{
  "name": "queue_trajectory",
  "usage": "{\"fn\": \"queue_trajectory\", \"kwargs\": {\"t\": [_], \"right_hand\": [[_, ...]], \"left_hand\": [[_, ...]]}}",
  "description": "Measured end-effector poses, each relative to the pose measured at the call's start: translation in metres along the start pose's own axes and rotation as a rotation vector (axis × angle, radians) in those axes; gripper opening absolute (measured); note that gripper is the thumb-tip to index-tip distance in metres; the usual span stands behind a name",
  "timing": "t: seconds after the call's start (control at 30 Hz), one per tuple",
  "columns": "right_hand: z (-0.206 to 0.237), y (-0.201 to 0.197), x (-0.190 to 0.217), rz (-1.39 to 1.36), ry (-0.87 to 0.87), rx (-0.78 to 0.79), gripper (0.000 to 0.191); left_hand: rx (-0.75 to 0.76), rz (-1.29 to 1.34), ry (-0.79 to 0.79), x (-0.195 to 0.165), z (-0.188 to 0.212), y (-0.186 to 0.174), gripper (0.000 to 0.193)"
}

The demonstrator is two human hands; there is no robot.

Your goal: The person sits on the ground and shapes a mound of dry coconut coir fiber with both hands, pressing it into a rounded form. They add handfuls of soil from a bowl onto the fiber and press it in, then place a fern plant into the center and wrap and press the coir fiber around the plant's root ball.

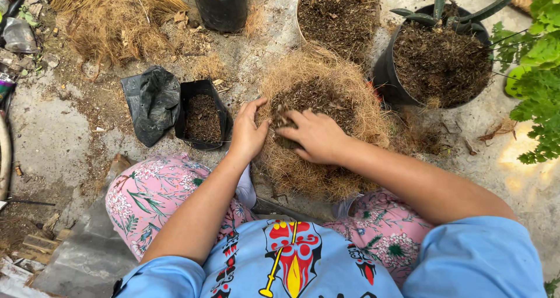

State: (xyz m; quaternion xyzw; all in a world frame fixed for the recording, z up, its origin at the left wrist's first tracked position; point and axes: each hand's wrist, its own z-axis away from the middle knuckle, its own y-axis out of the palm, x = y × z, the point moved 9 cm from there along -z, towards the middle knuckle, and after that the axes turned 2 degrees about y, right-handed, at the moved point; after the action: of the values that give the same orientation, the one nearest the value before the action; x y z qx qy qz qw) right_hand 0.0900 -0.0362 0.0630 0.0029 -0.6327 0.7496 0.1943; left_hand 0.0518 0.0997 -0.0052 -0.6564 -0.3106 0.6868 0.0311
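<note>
Coir nest [356,120]: a round mound of brown coconut fibre on the ground just in front of my knees, with a hollow at its centre filled with dark potting mix [318,96].
Left hand [248,133]: cupped against the nest's left rim, fingers curled over the fibre edge, thumb up — pressing, not closed around anything.
Right hand [315,136]: laid palm-down across the near side of the hollow, fingers spread and reaching into the dark mix; flat and loose, gripping nothing that I can see.
Nest relative to hands: it sits between and under both palms — left hand on its side, right hand on top.
Small black grow bag [202,118]: open, part-filled with soil, standing just left of my left hand.
Crumpled black bag [153,102]: lying beside the grow bag, further left.
Large black pot [440,61]: beyond the nest to the right, full of fibrous mix, a spiky plant at its far rim.
Round tan pot [338,12]: directly beyond the nest, filled with dark mix.
Green foliage [536,64]: far right edge.
</note>
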Motion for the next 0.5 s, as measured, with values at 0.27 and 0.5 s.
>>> {"fn": "queue_trajectory", "kwargs": {"t": [0.27,0.5], "right_hand": [[0.047,0.02,0.012,0.082,-0.143,0.242,0.04],[0.071,0.025,-0.008,0.187,-0.088,0.351,0.031]], "left_hand": [[0.014,-0.11,-0.112,0.004,0.002,-0.005,0.048],[-0.172,-0.313,-0.004,-0.032,0.001,-0.034,0.061]]}}
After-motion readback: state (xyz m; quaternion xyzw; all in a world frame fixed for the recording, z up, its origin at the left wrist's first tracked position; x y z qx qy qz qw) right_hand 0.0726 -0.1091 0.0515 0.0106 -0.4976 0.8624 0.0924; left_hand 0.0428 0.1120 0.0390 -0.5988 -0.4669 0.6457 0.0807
